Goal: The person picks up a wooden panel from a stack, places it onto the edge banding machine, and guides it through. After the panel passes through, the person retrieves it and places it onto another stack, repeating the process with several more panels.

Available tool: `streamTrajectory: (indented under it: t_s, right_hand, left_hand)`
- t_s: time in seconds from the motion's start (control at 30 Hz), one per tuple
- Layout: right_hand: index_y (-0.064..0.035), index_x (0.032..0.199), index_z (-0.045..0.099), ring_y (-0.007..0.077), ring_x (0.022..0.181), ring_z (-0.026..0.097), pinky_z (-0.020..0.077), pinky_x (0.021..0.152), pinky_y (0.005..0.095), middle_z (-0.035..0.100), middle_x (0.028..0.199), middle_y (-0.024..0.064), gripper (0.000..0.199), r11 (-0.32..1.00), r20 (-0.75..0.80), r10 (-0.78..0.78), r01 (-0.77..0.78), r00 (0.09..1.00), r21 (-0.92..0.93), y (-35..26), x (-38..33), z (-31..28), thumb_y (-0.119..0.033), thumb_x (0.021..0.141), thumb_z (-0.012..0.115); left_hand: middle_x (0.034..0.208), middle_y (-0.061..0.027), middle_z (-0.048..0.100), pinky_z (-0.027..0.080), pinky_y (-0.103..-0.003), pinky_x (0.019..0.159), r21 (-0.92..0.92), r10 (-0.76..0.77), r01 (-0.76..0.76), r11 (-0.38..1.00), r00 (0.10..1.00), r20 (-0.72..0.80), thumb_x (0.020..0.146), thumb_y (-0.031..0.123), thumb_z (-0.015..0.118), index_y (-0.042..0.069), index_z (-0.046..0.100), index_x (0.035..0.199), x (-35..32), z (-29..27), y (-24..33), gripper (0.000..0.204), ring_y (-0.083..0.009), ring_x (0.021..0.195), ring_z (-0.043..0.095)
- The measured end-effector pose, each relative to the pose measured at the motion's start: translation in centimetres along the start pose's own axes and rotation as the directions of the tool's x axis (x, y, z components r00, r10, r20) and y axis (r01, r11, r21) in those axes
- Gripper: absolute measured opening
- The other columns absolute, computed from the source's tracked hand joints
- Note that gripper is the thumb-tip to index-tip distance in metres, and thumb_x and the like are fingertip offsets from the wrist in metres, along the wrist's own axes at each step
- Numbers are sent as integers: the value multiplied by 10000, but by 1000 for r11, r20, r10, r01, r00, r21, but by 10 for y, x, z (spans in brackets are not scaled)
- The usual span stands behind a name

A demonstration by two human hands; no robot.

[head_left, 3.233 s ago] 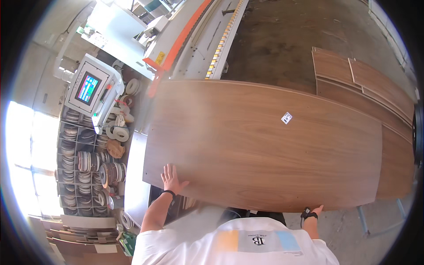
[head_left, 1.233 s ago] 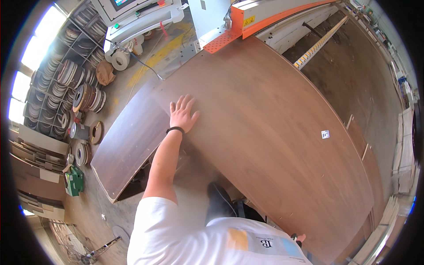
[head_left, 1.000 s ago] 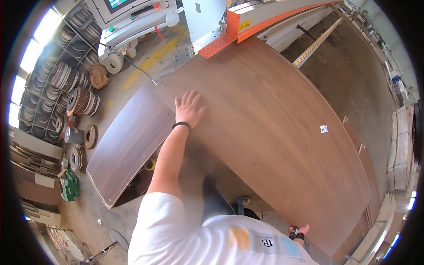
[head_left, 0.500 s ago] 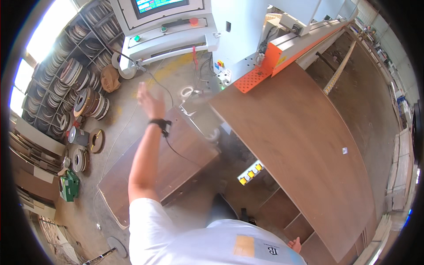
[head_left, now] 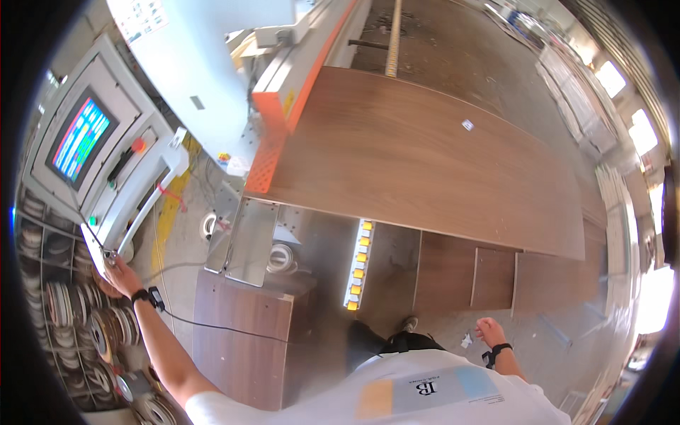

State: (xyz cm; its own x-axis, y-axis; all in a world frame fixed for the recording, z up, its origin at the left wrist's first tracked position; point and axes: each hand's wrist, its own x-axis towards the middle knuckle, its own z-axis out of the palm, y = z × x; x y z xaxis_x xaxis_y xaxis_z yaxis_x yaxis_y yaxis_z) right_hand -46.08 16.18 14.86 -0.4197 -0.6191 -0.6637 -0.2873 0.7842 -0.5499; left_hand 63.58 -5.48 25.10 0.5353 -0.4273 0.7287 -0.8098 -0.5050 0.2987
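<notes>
My left hand (head_left: 122, 275) reaches out to the lower corner of the control panel (head_left: 113, 120). Its fingers are closed round a small metal tool with a thin dark tube, which looks like an air blow gun (head_left: 109, 253); the grip is partly hidden. Near my right side, my right hand (head_left: 490, 330) hangs with loosely curled fingers and nothing visible in it. In front of me a large brown wood-grain board (head_left: 425, 166) lies under the machine's orange guard (head_left: 266, 173).
A strip of yellow rollers (head_left: 359, 265) stands below the board's near edge. A brown panel stack (head_left: 241, 333) sits front left, beside a metal plate (head_left: 253, 241). Edge-band rolls (head_left: 67, 301) fill a rack at left. More brown panels (head_left: 446, 273) lie under the board.
My view has turned right. My left hand has gone from open in mid-air to the tool at the control panel. More of my right hand and wrist has come into view.
</notes>
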Motion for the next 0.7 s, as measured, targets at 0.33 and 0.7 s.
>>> streamTrajectory:
  t_s: [0.33,0.7]
  right_hand:
    - [-53,1073,671,162,771,687,525,625,308,728,940,70,319,990,95,-11,24,995,-138,39,8,21,-346,962,609]
    - [-27,1082,680,190,728,698,548,629,336,737,916,87,413,979,44,33,-41,998,201,183,9,-7,-415,955,615]
  left_hand:
    - [920,-266,704,516,-543,773,-170,286,-333,927,340,896,935,527,589,29,696,1014,-198,-75,309,515,-468,910,667]
    - [923,-270,712,523,-503,797,-482,483,-68,873,-8,876,934,526,593,-42,692,978,-366,-145,496,579,-440,915,684]
